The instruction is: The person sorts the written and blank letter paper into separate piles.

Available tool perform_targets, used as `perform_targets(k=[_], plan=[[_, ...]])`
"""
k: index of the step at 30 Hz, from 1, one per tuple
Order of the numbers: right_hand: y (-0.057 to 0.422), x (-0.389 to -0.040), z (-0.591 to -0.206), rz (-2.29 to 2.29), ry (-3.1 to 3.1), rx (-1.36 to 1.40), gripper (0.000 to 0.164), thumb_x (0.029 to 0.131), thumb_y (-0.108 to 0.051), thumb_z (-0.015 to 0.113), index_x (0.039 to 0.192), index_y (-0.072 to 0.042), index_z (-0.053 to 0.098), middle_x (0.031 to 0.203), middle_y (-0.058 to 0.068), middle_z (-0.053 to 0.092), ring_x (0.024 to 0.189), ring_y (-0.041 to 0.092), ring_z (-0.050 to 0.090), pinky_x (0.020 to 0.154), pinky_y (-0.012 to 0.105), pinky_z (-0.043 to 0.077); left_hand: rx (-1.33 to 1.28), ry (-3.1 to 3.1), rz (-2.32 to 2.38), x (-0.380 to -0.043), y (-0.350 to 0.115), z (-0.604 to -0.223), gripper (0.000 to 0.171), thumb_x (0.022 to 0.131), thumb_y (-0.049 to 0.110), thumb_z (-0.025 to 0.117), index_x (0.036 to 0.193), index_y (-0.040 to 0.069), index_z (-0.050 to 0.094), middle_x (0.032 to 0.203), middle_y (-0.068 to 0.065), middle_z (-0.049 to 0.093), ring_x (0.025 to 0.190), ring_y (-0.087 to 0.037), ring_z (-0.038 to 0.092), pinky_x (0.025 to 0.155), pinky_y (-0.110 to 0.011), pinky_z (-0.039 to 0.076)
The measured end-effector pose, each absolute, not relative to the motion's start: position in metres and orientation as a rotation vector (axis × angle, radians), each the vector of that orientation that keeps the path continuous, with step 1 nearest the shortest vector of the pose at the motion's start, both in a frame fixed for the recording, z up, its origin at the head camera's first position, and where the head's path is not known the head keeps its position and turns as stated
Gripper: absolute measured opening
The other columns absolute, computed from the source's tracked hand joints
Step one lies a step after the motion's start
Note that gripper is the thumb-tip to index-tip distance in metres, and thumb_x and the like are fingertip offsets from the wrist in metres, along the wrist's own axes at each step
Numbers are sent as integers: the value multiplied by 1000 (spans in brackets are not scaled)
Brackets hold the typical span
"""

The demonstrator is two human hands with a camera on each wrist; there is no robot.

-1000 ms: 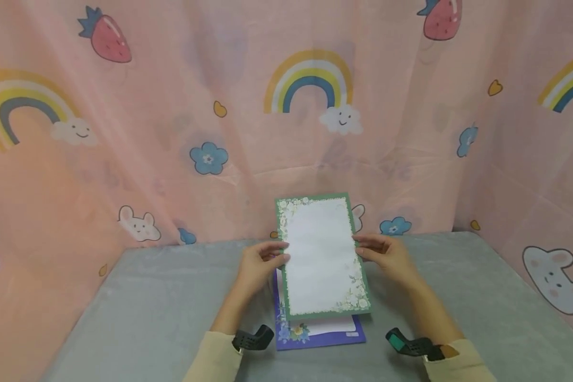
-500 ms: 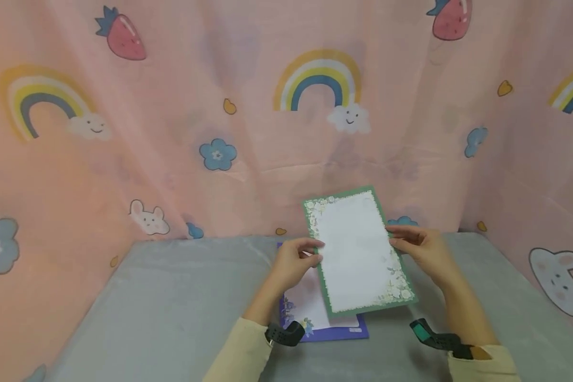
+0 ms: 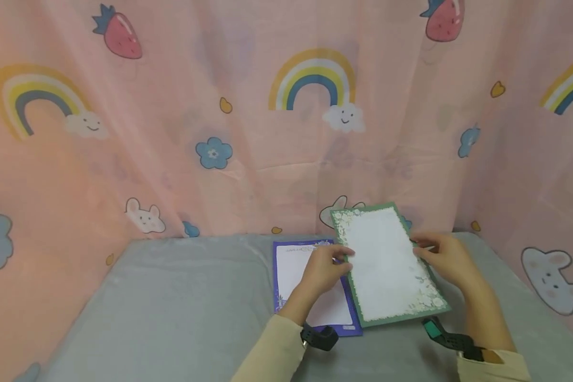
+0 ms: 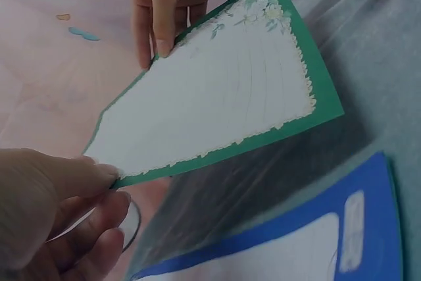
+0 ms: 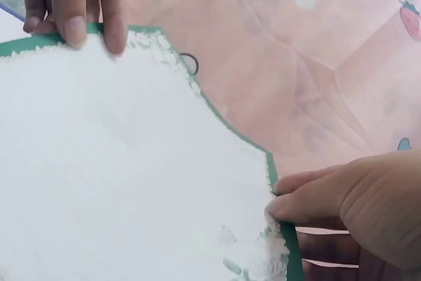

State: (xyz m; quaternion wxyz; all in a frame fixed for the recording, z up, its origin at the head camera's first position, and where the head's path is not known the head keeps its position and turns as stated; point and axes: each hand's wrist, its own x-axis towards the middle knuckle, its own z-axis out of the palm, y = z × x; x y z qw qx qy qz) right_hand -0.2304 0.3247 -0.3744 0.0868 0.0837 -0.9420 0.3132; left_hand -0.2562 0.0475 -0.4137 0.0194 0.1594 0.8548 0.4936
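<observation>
Left hand, right hand: fingers clamped on green-bordered white rectangular paper sheet
Even tension should limit bowing.

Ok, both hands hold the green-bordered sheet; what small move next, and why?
Probably lower the green-bordered sheet onto the table, right of the purple-bordered sheet: left hand and right hand pinch its opposite edges, holding it raised.
</observation>
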Motion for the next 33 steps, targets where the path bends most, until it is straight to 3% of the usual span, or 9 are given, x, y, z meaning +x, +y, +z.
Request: perform_targets(k=[7,22,29,33], plan=[[341,-235,-388,853,-2850,208,36,97,-9,64,128,7,62,114,33,68,93,44,69,68,46,58,477,2707,1466,-257,74,-424,22,89,17,76,110,22,77,95,4,74,79,-3,63,62,-19,48],[362,-241,-420,853,-2998,129,33,91,-9,67,119,7,67,109,30,69,100,48,65,80,57,53,360,2920,1250,-252,108,-448,19,86,17,75,103,24,79,76,9,66,64,-4,52,58,-23,41],[366,-239,-426,890,-3028,76,38,93,-15,68,124,7,65,114,32,67,105,50,62,82,57,53,340,2974,1167,-251,110,-451,18,83,18,77,100,23,80,99,3,78,81,-16,69,68,-30,52],[365,-239,-427,927,-3033,26,43,93,-19,68,127,8,63,117,33,65,106,49,61,81,54,54,335,2998,1139,-251,111,-453,17,82,18,79,98,23,81,104,1,78,89,-20,72,72,-32,54]])
